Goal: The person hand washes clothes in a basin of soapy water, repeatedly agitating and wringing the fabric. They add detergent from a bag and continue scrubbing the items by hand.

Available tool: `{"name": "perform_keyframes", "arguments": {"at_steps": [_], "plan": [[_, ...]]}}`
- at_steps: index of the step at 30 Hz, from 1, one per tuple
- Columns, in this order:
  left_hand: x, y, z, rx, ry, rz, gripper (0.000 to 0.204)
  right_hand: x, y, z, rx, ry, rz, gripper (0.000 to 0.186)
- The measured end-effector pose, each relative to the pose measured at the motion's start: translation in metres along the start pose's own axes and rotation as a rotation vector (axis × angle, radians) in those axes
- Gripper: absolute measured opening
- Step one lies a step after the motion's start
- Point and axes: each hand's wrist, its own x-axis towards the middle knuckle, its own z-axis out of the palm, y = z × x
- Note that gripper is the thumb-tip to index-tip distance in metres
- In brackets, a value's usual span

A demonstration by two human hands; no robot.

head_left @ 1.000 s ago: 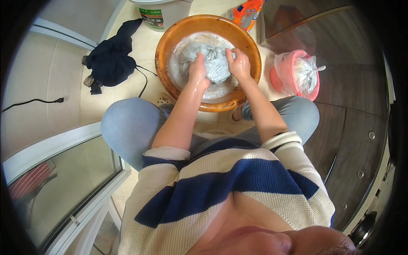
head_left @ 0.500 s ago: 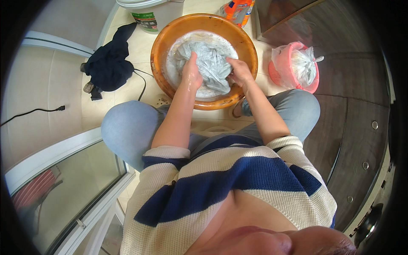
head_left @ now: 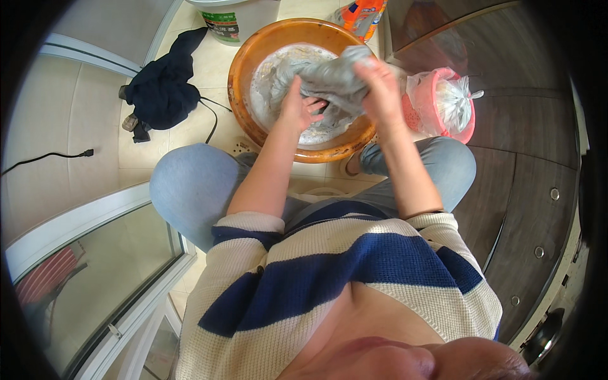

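A wet light-grey cloth point(head_left: 323, 76), probably a garment, lies partly in the soapy water of an orange-brown basin point(head_left: 253, 39). My right hand point(head_left: 383, 92), a little blurred, is closed on the cloth's right end and holds it up over the basin's right side. Against the near side of the cloth, my left hand point(head_left: 299, 109) has its fingers spread and thumb pointing up. White suds point(head_left: 259, 95) surround the cloth. Part of the cloth behind both hands is hidden.
Dark clothing point(head_left: 163, 88) lies on the floor to the left, beside a black cord point(head_left: 212, 123). Behind the basin stand a white bucket point(head_left: 253, 19) and an orange bag point(head_left: 364, 18). A pink bin point(head_left: 423, 104) with a plastic liner is at right, near dark cabinets point(head_left: 519, 126).
My right hand has risen and moved right, lifting one end of the cloth. My left hand has shifted slightly right and its fingers have spread.
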Motion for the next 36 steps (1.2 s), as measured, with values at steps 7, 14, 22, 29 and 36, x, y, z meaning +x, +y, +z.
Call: {"name": "perform_keyframes", "arguments": {"at_steps": [7, 14, 22, 29, 36], "plan": [[0.046, -0.019, -0.032, -0.082, -0.386, 0.332, 0.061, -0.034, 0.055, 0.060, -0.927, -0.331, -0.532, 0.025], [-0.021, 0.000, 0.017, 0.034, -0.130, 0.258, 0.048, 0.050, 0.101, -0.077, -1.063, 0.117, -0.244, 0.026], [-0.033, 0.003, 0.012, 0.325, -0.160, 0.331, 0.092, 0.022, 0.088, -0.068, -0.233, 0.038, 0.502, 0.038], [-0.006, -0.001, -0.009, 0.049, -0.156, 0.309, 0.077, 0.034, 0.049, -0.049, -0.021, 0.211, 0.100, 0.023], [0.010, -0.005, -0.019, -0.056, -0.113, 0.154, 0.049, 0.023, -0.019, -0.032, 0.264, 0.090, -0.133, 0.019]]}}
